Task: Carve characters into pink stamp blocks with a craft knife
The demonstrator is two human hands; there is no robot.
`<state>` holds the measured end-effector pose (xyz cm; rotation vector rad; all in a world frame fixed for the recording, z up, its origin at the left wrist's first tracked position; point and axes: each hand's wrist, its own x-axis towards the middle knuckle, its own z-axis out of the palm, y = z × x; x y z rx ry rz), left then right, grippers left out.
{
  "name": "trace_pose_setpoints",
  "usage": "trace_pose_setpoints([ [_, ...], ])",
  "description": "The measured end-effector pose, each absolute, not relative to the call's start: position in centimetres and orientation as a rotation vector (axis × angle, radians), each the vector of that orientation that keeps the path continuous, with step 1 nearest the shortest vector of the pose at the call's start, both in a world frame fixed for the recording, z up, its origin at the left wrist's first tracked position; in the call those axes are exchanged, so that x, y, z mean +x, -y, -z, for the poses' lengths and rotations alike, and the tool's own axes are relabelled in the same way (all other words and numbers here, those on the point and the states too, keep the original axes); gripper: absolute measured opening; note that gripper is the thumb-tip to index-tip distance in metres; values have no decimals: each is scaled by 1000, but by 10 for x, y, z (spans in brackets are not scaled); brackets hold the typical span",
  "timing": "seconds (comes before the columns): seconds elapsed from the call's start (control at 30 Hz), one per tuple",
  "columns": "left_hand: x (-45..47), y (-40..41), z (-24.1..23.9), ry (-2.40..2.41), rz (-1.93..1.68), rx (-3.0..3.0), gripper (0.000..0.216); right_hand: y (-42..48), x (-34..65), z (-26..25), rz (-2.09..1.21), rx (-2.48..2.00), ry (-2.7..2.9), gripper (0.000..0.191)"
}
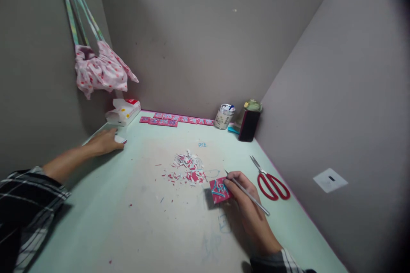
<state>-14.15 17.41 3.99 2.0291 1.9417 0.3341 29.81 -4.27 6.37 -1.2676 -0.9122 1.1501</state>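
Note:
At the table's left edge, my left hand (103,141) has its thumb and fingers closed around a small flat white piece (120,139) with a dark red edge. My right hand (245,196) holds two things at once. A slim silver craft knife (251,196) lies across its fingers, with the dark tip pointing up and left. Pinched under the thumb is a pink-red square (219,194) with a light-blue and white character on it, raised slightly above the table. Beyond it, a heap of white and red paper-like scraps (188,170) lies mid-table.
Red-handled scissors (270,183) lie at the right. Behind stand a jar (224,117), a black phone (249,126) and a greenish container (253,105). Rows of pink character squares (188,120) line the back edge. A white box (124,112) sits back left, below a hanging pink bag (102,68).

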Motion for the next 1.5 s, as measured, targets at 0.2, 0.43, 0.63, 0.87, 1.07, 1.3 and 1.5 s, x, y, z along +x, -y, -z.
trace_pose_setpoints([
  [0.2, -152, -198, -67, -1920, -130, 2086, 32, 41, 301, -58, -1187, -1271, 892, 28],
  [0.43, -121, -207, -48, -1944, -271, 2175, 36, 40, 303, -54, -1194, -1251, 875, 30],
  [0.63, -79, -191, -52, -1566, -342, 2241, 27, 33, 306, -46, -1254, -1167, 843, 33],
  [0.87, 22, -90, -76, -1178, -612, 2065, 67, 32, 302, -45, -1334, -1094, 829, 31],
  [1.07, 84, -22, -60, -858, -545, 1672, 72, 38, 292, -48, -1392, -1018, 877, 28],
  [1.3, 76, -31, -61, -789, -567, 1471, 51, 44, 291, -53, -1371, -1044, 999, 27],
  [1.5, 72, -27, -64, -772, -533, 1423, 40, 47, 291, -56, -1404, -1040, 1071, 26],
])
